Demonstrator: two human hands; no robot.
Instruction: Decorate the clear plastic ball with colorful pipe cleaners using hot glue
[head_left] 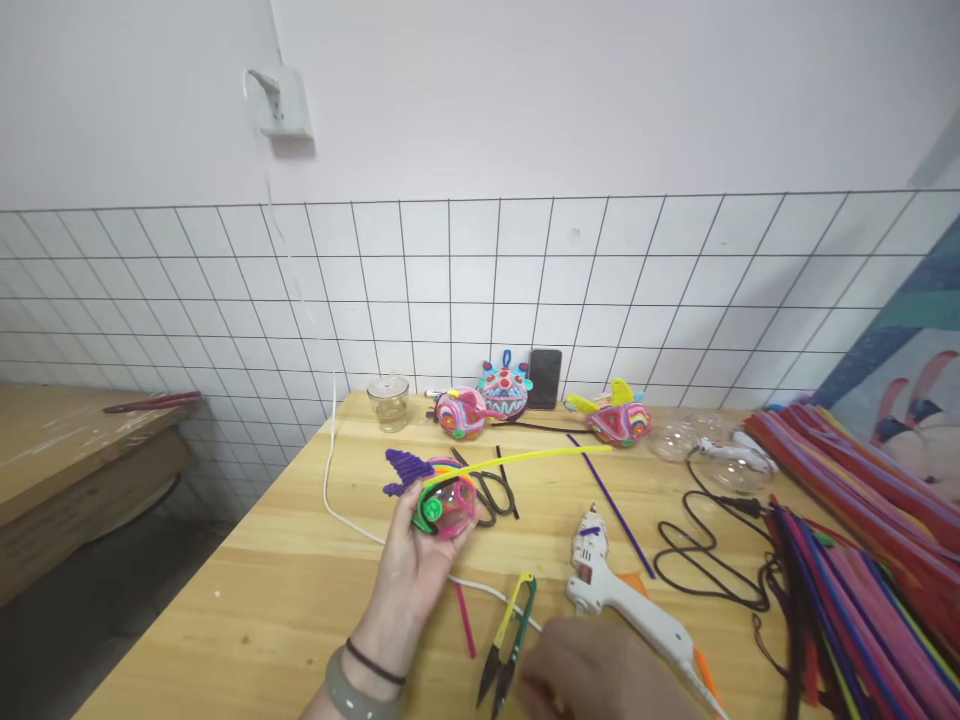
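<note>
My left hand (420, 565) is closed around a clear plastic ball fish (448, 508) trimmed with green, pink and orange pipe cleaners, with a purple tail at its left. A long yellow pipe cleaner (536, 458) runs from the fish's top out to the right. Low in the view, my right hand (592, 670) is smeared by motion and its fingers cannot be made out. Nearest to it are yellow-and-green thread snips (516, 630), blades toward me, and a white glue gun (637, 605) with its nozzle pointing away from me.
Finished pipe-cleaner fish (619, 420), a phone (545, 378) and a glass cup (390, 405) stand along the back. Black scissors (491, 498) lie behind the held fish. Pipe-cleaner bundles (862, 600), a black cord (712, 590) and clear plastic balls (675, 440) are at right.
</note>
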